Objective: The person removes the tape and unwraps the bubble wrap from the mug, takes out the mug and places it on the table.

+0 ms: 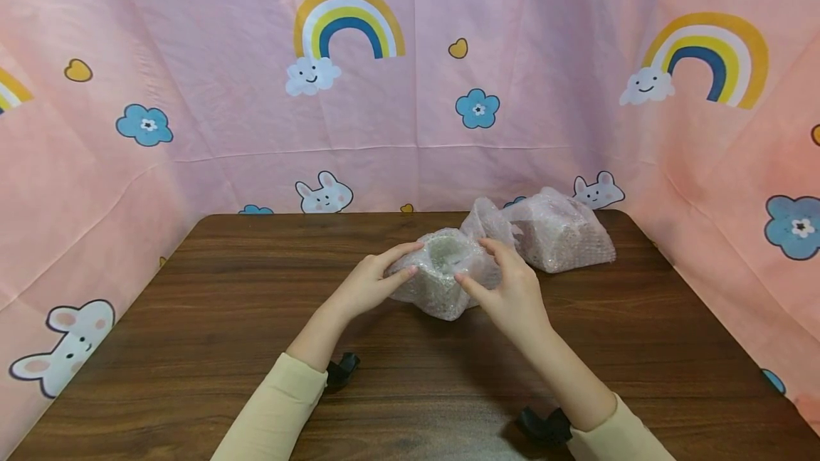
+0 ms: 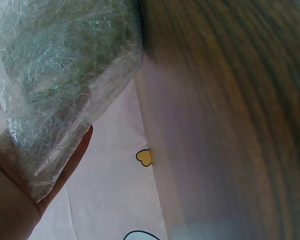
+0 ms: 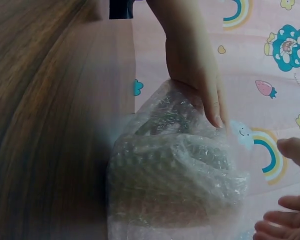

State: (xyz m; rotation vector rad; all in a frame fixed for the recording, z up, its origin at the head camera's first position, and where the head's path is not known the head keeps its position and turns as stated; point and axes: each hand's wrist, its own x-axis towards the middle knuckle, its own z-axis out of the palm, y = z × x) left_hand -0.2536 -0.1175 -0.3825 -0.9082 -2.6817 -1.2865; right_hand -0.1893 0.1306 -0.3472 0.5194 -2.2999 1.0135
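Note:
In the head view a bundle of bubble wrap [image 1: 442,297] sits on the table between both hands. A round, pale green hollow thing [image 1: 446,251] shows through the top of the wrap; its kind cannot be told. My left hand [image 1: 374,281] touches the bundle's left side with thumb and fingers fairly straight. The left wrist view shows a corner of bubble wrap [image 2: 55,135] lying between that hand's thumb side and fingers. My right hand [image 1: 515,290] is at the bundle's right side, fingers spread. In the right wrist view its fingers [image 3: 280,225] stand apart from the wrap.
A second bubble-wrapped bundle [image 1: 564,237] lies behind and to the right, near the back edge of the brown wooden table [image 1: 269,269]. Patterned pink cloth [image 1: 243,77] hangs around the back and sides. Black straps [image 1: 544,424] are on both wrists.

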